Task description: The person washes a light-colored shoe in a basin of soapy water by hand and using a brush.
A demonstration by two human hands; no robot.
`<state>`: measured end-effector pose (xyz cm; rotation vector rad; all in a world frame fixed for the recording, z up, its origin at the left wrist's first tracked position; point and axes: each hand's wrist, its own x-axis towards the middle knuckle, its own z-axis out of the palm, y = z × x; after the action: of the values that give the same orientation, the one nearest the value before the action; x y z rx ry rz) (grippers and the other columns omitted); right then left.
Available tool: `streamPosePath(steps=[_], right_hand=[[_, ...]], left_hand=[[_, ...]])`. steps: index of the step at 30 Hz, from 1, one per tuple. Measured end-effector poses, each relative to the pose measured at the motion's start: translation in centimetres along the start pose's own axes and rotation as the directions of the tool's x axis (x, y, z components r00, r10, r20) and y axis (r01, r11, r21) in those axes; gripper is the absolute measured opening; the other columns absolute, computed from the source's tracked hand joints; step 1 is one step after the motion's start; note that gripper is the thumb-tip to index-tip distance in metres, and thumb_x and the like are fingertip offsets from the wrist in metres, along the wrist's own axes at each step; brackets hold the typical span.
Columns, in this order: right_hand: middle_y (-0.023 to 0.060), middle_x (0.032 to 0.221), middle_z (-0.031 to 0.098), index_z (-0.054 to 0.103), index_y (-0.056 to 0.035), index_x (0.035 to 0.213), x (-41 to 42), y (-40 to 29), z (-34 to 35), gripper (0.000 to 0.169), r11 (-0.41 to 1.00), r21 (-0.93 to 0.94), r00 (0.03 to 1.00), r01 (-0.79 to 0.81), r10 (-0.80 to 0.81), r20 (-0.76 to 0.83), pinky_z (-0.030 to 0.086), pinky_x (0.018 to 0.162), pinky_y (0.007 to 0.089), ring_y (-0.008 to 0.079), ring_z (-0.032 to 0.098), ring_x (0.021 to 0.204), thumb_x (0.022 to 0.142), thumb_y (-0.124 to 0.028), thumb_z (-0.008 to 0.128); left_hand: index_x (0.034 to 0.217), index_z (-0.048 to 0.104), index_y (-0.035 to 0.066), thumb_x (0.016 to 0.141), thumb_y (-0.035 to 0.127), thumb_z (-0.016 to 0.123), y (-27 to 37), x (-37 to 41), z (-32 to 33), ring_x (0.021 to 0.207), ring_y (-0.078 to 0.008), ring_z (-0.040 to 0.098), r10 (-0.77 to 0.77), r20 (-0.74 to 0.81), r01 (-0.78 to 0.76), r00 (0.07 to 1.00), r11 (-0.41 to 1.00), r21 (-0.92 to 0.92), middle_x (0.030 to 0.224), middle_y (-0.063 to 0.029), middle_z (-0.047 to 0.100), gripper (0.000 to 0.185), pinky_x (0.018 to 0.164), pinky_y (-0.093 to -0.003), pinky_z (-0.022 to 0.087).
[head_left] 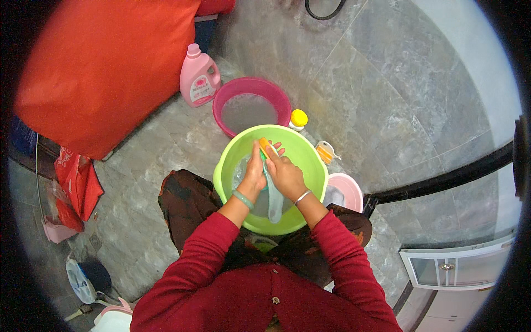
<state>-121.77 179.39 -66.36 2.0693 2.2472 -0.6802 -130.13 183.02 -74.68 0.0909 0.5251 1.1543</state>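
Both hands work over a lime-green basin [319, 166] that stands between my knees, with water in its bottom. My right hand [286, 174] grips a small orange scrub brush [264, 144], and green bristles show under it. A long, pale grey-blue wet cloth [274, 201], perhaps a sock, hangs down between my wrists over the water. My left hand [254, 170] holds the upper part of this cloth against the brush. Where the cloth lies between the palms, it is mostly hidden.
Beyond the green basin stand a magenta basin [283, 99] with cloudy water, a pink detergent bottle [200, 76] and a yellow-lidded jar [298, 119]. At right are an orange-and-white brush [325, 152] and a small pink basin [354, 193]. A red cover [112, 70] drapes furniture at upper left.
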Motion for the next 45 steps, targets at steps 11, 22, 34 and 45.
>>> streamPosePath(steps=[11,22,34,45], right_hand=[[0.0097,0.092,0.061,0.039,-0.0125,0.136,1.1,6.0,0.2,0.046,0.673,0.518,0.810,0.528,-0.214,-0.547,0.046,0.075,0.0347,0.0218,0.059,0.083,0.096,-0.035,0.038],[0.0263,0.098,0.058,0.043,-0.0153,0.132,-0.7,5.0,-0.5,0.041,0.883,0.415,0.958,0.220,-0.116,-0.261,0.047,0.079,0.0408,0.0403,0.058,0.087,0.093,-0.028,0.043],[0.0223,0.090,0.059,0.039,-0.0161,0.134,2.6,5.2,1.1,0.044,0.962,0.234,0.957,0.138,-0.069,-0.281,0.047,0.063,0.0492,0.0405,0.059,0.070,0.092,-0.027,0.044],[0.0204,0.087,0.060,0.040,-0.0167,0.133,2.9,4.7,1.2,0.043,0.978,0.131,0.945,0.160,-0.113,-0.308,0.048,0.062,0.0485,0.0393,0.060,0.069,0.092,-0.029,0.042]], left_hand=[[0.131,0.038,0.005,0.097,0.032,0.028,1.6,0.0,3.8,0.117,-0.0264,0.047,-0.089,0.327,0.120,0.941,0.990,-0.074,0.127,-0.0099,0.050,0.045,0.101,-0.0415,0.035],[0.133,0.033,0.009,0.096,0.048,0.013,1.0,2.6,4.3,0.109,-0.0278,0.053,-0.076,0.124,0.033,0.989,0.947,0.321,0.123,-0.0126,0.051,0.057,0.091,-0.0395,0.045],[0.119,0.041,0.004,0.096,0.048,0.010,-0.7,4.4,2.9,0.099,-0.0271,0.056,0.024,-0.040,-0.010,0.999,0.947,0.320,0.115,-0.0158,0.055,0.058,0.079,-0.0370,0.048],[0.117,0.044,0.004,0.094,0.054,0.015,0.1,3.8,3.1,0.095,-0.0263,0.057,0.043,-0.062,-0.021,0.997,0.945,0.327,0.108,-0.0148,0.057,0.062,0.080,-0.0379,0.050]])
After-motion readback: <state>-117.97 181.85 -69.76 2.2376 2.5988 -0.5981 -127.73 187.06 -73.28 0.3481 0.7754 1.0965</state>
